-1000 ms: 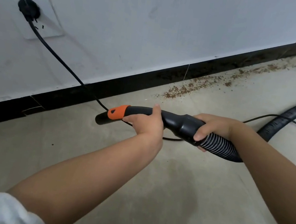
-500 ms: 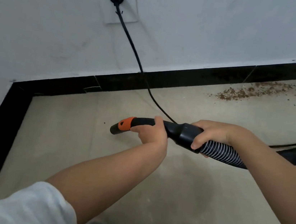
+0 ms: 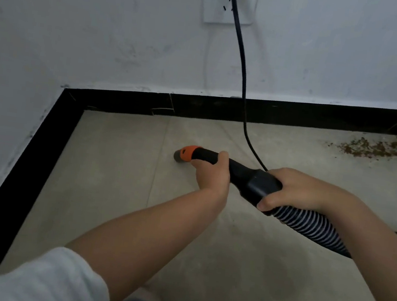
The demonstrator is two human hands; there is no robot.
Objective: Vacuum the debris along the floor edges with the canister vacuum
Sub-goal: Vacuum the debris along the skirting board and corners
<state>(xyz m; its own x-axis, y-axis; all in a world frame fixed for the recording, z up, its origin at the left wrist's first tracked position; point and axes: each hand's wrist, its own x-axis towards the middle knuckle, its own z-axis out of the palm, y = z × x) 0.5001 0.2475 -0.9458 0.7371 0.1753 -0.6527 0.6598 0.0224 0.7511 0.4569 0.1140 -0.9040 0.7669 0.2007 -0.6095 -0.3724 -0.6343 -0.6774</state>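
The debris (image 3: 372,148) lies along the baseboard (image 3: 297,118), right of the cord (image 3: 241,62) hanging from the outlet (image 3: 211,8).

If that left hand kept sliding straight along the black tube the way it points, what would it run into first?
The left hand points along the nozzle toward the left. It would likely meet the orange collar first, then bare floor, and lastly the black baseboard on the left wall. Depth is hard to judge.
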